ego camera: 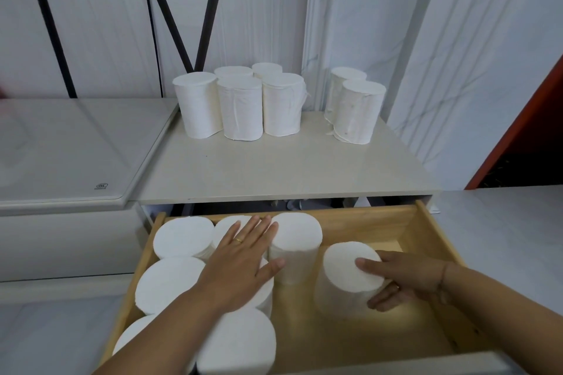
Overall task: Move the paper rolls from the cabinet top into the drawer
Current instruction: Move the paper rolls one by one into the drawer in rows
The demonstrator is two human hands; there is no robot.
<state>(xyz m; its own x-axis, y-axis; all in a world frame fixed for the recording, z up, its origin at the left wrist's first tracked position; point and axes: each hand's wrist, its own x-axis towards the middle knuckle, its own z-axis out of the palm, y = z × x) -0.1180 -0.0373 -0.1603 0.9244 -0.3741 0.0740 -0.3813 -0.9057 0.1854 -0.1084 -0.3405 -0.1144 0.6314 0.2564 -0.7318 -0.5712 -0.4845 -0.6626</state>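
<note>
In the lower half of the frame the wooden drawer (426, 224) stood pulled out toward you, and the rolls already in it were packed upright along its left side, two across, their flat ends up, which looked like your way of saving room for the rest. Your left hand (240, 265) lay flat across the tops of those packed rolls (179, 237), fingers spread and together with nothing grasped; I judged you were pressing them level or steadying the block so it would not shift. At lower right your right hand (405, 278) was clamped on a single roll (347, 271), thumb across its top face and fingers curled round its side, the roll upright on the drawer floor and apart from the packed group. One more roll (295, 237) stood at the drawer's back, just beside your left fingertips. Holding the single roll from the side probably let you slide it leftward into the row

Farther off, in the middle of the frame, the cabinet top (274, 167) carried seven rolls not yet moved: a cluster of five (240, 106) left of centre, touching one another, and a pair (355, 109) to their right, near the wall. By that count you were roughly halfway through
</note>
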